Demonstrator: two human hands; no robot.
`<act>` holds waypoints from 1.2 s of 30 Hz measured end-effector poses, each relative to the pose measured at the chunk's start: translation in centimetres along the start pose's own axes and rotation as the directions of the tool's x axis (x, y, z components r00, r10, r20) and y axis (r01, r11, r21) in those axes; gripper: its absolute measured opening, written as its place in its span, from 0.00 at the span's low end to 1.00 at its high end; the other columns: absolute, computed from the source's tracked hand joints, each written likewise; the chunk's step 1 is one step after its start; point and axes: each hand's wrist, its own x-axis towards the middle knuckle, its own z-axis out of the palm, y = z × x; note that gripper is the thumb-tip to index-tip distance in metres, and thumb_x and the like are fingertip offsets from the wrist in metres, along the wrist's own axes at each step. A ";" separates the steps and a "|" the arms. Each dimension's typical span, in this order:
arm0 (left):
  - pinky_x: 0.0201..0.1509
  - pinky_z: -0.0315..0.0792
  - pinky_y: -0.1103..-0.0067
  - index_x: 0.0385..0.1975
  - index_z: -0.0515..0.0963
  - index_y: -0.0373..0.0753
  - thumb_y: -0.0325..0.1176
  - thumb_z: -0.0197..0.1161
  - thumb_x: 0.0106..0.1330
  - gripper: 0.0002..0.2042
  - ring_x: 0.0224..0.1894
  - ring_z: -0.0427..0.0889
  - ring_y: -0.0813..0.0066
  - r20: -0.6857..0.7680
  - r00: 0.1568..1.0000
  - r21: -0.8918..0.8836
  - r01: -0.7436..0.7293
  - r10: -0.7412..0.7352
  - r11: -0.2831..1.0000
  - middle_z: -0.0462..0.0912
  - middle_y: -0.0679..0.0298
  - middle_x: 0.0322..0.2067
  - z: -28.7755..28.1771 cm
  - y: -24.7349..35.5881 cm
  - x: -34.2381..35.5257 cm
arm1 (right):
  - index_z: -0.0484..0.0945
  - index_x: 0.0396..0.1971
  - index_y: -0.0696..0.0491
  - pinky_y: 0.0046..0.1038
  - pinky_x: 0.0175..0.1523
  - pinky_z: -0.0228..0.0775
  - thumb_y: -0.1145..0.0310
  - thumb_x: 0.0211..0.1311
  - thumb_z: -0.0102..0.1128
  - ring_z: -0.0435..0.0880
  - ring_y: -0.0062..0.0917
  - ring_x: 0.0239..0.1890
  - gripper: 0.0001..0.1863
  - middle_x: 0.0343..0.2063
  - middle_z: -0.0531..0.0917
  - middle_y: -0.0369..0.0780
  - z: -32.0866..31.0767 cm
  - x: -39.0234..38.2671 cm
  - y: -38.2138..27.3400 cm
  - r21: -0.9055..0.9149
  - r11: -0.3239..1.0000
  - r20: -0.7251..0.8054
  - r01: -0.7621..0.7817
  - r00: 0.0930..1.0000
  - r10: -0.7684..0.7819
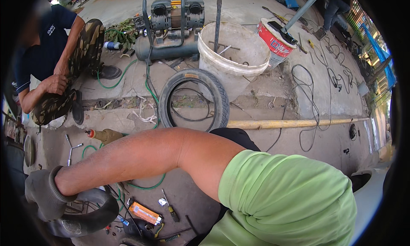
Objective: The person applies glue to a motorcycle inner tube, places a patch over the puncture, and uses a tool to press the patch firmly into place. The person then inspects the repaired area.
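Observation:
My right arm, in a light green sleeve, reaches across to the lower left. At its end my right hand [45, 194] wears a dark grey knit glove. Its fingers curl down onto a black rubber inner tube [109, 209], partly hidden by the glove and the dark picture rim. My left hand is out of view. By the tube lie an orange-and-white box [145, 212], a screwdriver [172, 212] and other small tools. Above my forearm are a three-armed wrench [71, 150] and a tan tool with a red tip [103, 135].
A black tyre [221, 103] leans against a white bucket [232, 66] holding a rod. An air compressor [168, 45] stands behind. Another person [53, 54] squats at the left. A yellow pole [294, 123], cables [314, 103] and a red-and-white bucket [279, 47] are to the right.

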 end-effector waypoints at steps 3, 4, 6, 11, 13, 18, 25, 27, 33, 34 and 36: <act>0.66 0.78 0.64 0.63 0.78 0.31 0.35 0.66 0.72 0.23 0.59 0.83 0.57 -0.068 0.994 -0.015 -0.082 0.081 0.997 0.82 0.46 0.59 -1.0 -1.4 0.2 | 0.90 0.36 0.55 0.35 0.50 0.82 0.51 0.55 0.70 0.91 0.39 0.42 0.21 0.34 0.91 0.50 0.0 0.1 -1.5 0.073 0.996 -0.001 0.042 0.999 -0.042; 0.66 0.78 0.64 0.66 0.76 0.33 0.36 0.64 0.74 0.23 0.60 0.83 0.58 -0.088 0.990 -0.006 -0.110 0.109 0.994 0.82 0.46 0.59 -1.1 -1.9 0.3 | 0.90 0.34 0.55 0.35 0.49 0.82 0.52 0.55 0.70 0.91 0.38 0.40 0.20 0.32 0.91 0.49 -0.9 -0.7 -2.0 0.112 0.993 0.005 0.047 0.999 -0.048; 0.67 0.79 0.66 0.70 0.74 0.35 0.36 0.61 0.78 0.24 0.61 0.83 0.60 -0.127 0.981 0.030 -0.141 0.144 0.990 0.81 0.47 0.61 -1.6 -2.7 0.7 | 0.90 0.32 0.55 0.33 0.45 0.81 0.53 0.59 0.72 0.91 0.36 0.35 0.18 0.27 0.90 0.45 -1.5 -1.5 -2.0 0.212 0.974 -0.003 0.079 0.997 -0.080; 0.64 0.82 0.66 0.65 0.78 0.30 0.34 0.60 0.81 0.19 0.58 0.86 0.63 -0.080 0.933 0.075 -0.346 0.351 0.935 0.84 0.50 0.57 -4.0 -2.9 0.8 | 0.89 0.32 0.57 0.31 0.41 0.80 0.54 0.64 0.73 0.90 0.30 0.30 0.18 0.24 0.89 0.44 0.6 -0.7 -2.2 0.155 0.968 0.064 0.197 0.976 -0.209; 0.61 0.84 0.67 0.62 0.79 0.30 0.31 0.61 0.79 0.17 0.56 0.88 0.63 0.012 0.989 -0.174 -0.145 0.150 0.974 0.87 0.51 0.54 -4.3 -2.5 1.2 | 0.89 0.37 0.59 0.31 0.42 0.80 0.54 0.65 0.73 0.89 0.29 0.30 0.20 0.26 0.89 0.46 0.9 -0.5 -1.8 0.066 0.970 -0.016 0.234 0.972 -0.233; 0.54 0.90 0.67 0.59 0.80 0.30 0.28 0.63 0.78 0.14 0.51 0.91 0.61 0.156 0.945 -0.243 -0.247 0.289 0.938 0.89 0.50 0.51 -6.2 -4.2 1.7 | 0.86 0.50 0.63 0.28 0.46 0.81 0.56 0.70 0.70 0.88 0.23 0.38 0.24 0.37 0.90 0.45 1.4 -0.6 -1.1 0.038 0.950 -0.006 0.310 0.951 -0.310; 0.53 0.87 0.74 0.60 0.80 0.32 0.37 0.64 0.79 0.18 0.49 0.91 0.66 0.091 0.954 -0.188 -0.265 0.285 0.946 0.89 0.54 0.50 -4.6 -4.0 0.5 | 0.82 0.51 0.67 0.25 0.40 0.78 0.62 0.77 0.62 0.83 0.19 0.33 0.19 0.34 0.88 0.43 2.5 -1.7 0.9 0.460 0.848 0.176 0.263 0.909 -0.377; 0.53 0.86 0.74 0.58 0.81 0.32 0.36 0.65 0.78 0.16 0.48 0.90 0.68 0.138 0.955 -0.235 -0.224 0.261 0.946 0.89 0.55 0.49 -4.7 -4.5 0.4 | 0.83 0.49 0.66 0.23 0.41 0.76 0.65 0.76 0.64 0.81 0.16 0.35 0.17 0.35 0.88 0.40 3.4 -1.6 1.2 0.513 0.827 0.161 0.229 0.921 -0.355; 0.54 0.83 0.77 0.54 0.83 0.32 0.32 0.68 0.75 0.13 0.46 0.89 0.74 0.264 0.954 -0.321 -0.054 0.144 0.946 0.89 0.59 0.46 -4.3 -6.0 0.3 | 0.85 0.53 0.62 0.25 0.51 0.80 0.58 0.68 0.72 0.87 0.21 0.43 0.24 0.42 0.90 0.41 3.6 0.1 2.9 0.417 0.886 0.091 0.202 0.961 -0.262; 0.54 0.83 0.77 0.53 0.83 0.32 0.31 0.68 0.75 0.13 0.45 0.88 0.75 0.263 0.955 -0.332 -0.043 0.136 0.942 0.89 0.60 0.45 -4.2 -6.2 0.3 | 0.85 0.54 0.62 0.25 0.53 0.79 0.60 0.70 0.71 0.86 0.19 0.44 0.22 0.43 0.89 0.40 3.2 0.3 2.5 0.362 0.918 0.120 0.162 0.969 -0.218; 0.55 0.79 0.78 0.52 0.84 0.33 0.30 0.68 0.74 0.11 0.46 0.86 0.78 0.258 0.959 -0.367 -0.014 0.116 0.930 0.89 0.64 0.45 -4.0 -6.7 0.3 | 0.83 0.57 0.61 0.24 0.56 0.78 0.64 0.74 0.67 0.83 0.15 0.47 0.19 0.46 0.88 0.36 2.5 0.5 1.8 0.242 0.967 0.177 0.076 0.977 -0.121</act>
